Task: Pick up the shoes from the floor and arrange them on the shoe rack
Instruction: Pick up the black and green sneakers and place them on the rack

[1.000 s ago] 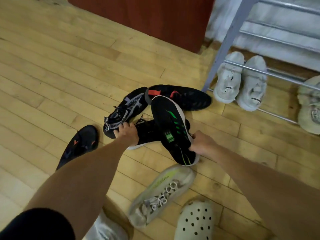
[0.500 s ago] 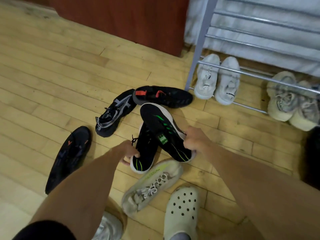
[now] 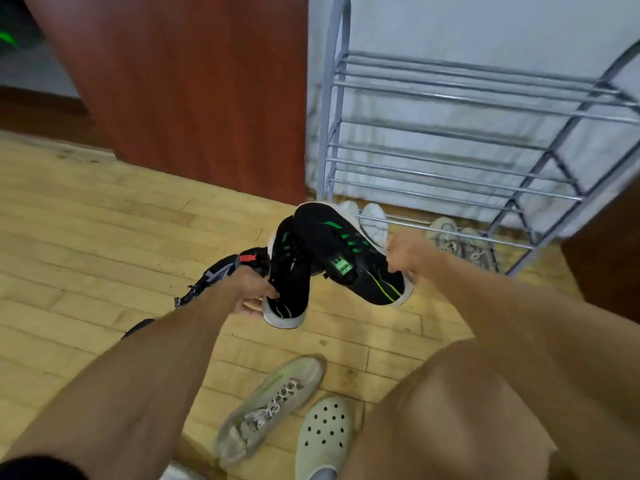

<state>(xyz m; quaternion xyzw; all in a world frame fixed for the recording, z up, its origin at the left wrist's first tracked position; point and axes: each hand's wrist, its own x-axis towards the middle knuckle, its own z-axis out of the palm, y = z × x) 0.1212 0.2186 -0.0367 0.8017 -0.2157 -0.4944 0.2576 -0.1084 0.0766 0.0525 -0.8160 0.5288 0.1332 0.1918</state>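
Both hands hold a pair of black sneakers with green stripes and white soles, lifted off the floor. My left hand grips the heel of the left black sneaker, which hangs toe away from me. My right hand grips the heel end of the right black sneaker. The two shoes touch each other in the air in front of the grey metal shoe rack. White sneakers and beige sneakers sit on the rack's bottom tier.
Below my left hand lie a black-and-grey patterned shoe and a black shoe with a red tab. A pale laced sneaker lies near my foot in a pale clog. A red-brown cabinet stands left of the rack.
Both black-and-green sneakers have been lifted off the floor and carried up toward the rack. My view has risen and tilted up, showing the rack's upper tiers.
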